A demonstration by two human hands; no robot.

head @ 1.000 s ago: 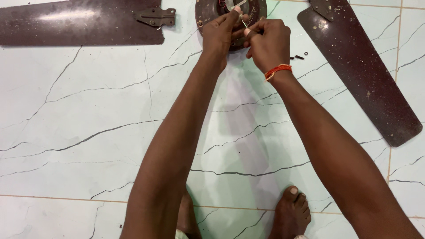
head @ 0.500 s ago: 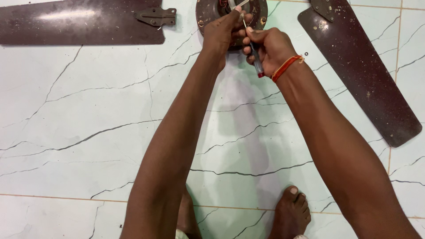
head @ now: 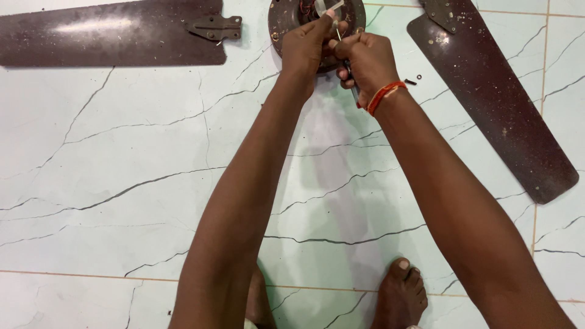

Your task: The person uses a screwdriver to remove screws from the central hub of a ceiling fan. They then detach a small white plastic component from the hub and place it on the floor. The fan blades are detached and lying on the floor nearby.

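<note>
We're clenching both grips, left hand (head: 308,49) and right hand (head: 364,61), covering the top-cropped fan motor (head: 286,24); right is grasping a half-hidden screwdriver (head: 353,94).

- looks like someone's home, work done right on the floor (head: 122,201), pale glossy marble-look tiles with dark veins
- bare foot (head: 399,298) on the tiles, no bench
- ceiling fan blades (head: 116,33) and fan motor hub (head: 286,24) lying loose

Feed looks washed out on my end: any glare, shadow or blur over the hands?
Head view: sharp overall; glare streak on the left fan blade; soft shadow under both arms on the floor tiles; left hand and right hand evenly lit; motor hub cropped at the top edge.
</note>
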